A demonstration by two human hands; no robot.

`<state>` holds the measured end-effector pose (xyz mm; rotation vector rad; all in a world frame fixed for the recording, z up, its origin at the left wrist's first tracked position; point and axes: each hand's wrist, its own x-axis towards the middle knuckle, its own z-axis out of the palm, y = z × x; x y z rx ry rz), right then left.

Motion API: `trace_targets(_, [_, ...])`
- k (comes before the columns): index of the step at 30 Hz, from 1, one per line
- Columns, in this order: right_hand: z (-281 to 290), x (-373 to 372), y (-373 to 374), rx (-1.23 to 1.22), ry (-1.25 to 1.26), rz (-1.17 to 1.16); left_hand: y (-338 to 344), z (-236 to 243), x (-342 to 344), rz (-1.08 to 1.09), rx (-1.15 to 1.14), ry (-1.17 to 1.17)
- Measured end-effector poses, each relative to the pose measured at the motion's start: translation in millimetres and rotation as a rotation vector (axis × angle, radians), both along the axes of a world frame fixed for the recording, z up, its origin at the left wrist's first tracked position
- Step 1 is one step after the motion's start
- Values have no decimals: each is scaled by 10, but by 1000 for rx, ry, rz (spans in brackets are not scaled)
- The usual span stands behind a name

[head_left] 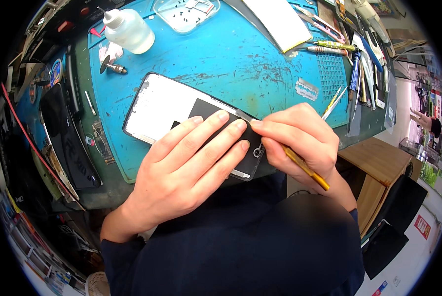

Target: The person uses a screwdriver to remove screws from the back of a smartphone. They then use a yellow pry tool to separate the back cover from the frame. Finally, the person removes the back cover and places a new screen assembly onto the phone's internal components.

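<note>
A phone housing (152, 98) with a white, dark-edged inner face and a black section lies at a slant on the blue mat (231, 54). My left hand (189, 167) rests across it, open, fingers lying flat on the black part. My right hand (300, 138) grips a gold-handled craft knife (305, 166), its thin blade against the housing's upper right edge, close to my left fingertips. A camera opening (257, 151) shows at the housing's right end. A razor blade (306, 90) lies above my right hand.
A white dropper bottle (129, 32) and screw tray (161, 10) sit at the back. Knives, tweezers and drivers (354, 69) crowd the right; dark phone parts (68, 135) line the left. A wooden cabinet (374, 158) stands right. Another person's hand (421, 118) shows at far right.
</note>
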<state>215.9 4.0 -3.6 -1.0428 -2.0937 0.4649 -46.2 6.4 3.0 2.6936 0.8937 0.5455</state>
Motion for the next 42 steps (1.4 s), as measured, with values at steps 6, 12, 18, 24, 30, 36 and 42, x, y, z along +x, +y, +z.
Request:
trace_targets(6, [39, 30, -45, -22, -41, -7, -1, -14, -9, -6, 2, -12])
trace_targets(12, [47, -49, 2, -15, -19, -16, 8, -12, -14, -8, -4, -22])
trace_targets(18, [26, -64, 38, -9, -7, -2, 1, -3, 1, -1, -1, -28])
trace_targets(24, [18, 8, -43, -19, -40, -12, -7, -17, -14, -2, -4, -26])
trace_targets(30, [12, -101, 86, -28, 8, 20, 3, -15, -13, -4, -8, -32])
trace_targets(36, [32, -21, -12, -34, -33, -15, -7, -12, -4, 2, 5, -31])
trace_targets(42, [83, -29, 11, -51, -55, 0, -8, -23, -10, 6, 6, -38])
